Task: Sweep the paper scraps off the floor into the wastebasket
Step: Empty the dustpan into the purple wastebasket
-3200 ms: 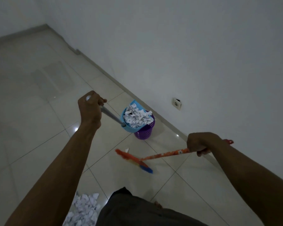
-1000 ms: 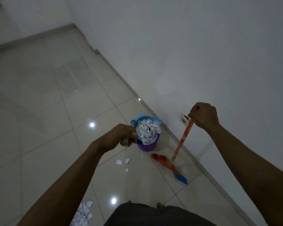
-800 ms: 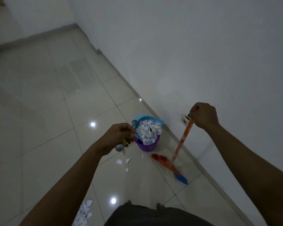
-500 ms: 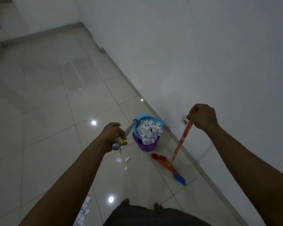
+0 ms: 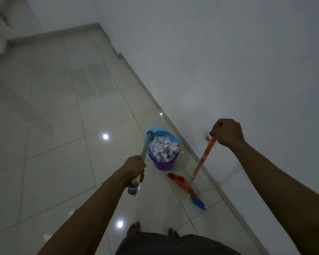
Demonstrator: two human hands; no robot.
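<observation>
A small purple wastebasket (image 5: 164,164) stands on the tiled floor near the wall. A blue dustpan (image 5: 157,131) is tipped steeply over it, and white paper scraps (image 5: 163,148) are heaped at the basket's mouth. My left hand (image 5: 134,168) grips the dustpan's grey handle (image 5: 145,146), whose yellow and grey end sticks out below my fist. My right hand (image 5: 226,132) holds the top of an orange broom handle (image 5: 203,159). The broom's red and blue head (image 5: 187,189) rests on the floor right of the basket. A few stray scraps (image 5: 72,211) lie beside my left forearm.
A white wall with a skirting board (image 5: 201,162) runs diagonally on the right, with a wall socket (image 5: 208,138) low on it. My bare feet (image 5: 135,227) stand just behind the basket. Glossy floor tiles stretch away to the left.
The dustpan has tipped up steeper over the basket and my left hand has slid and lowered along its handle. The broom and my right hand stay put.
</observation>
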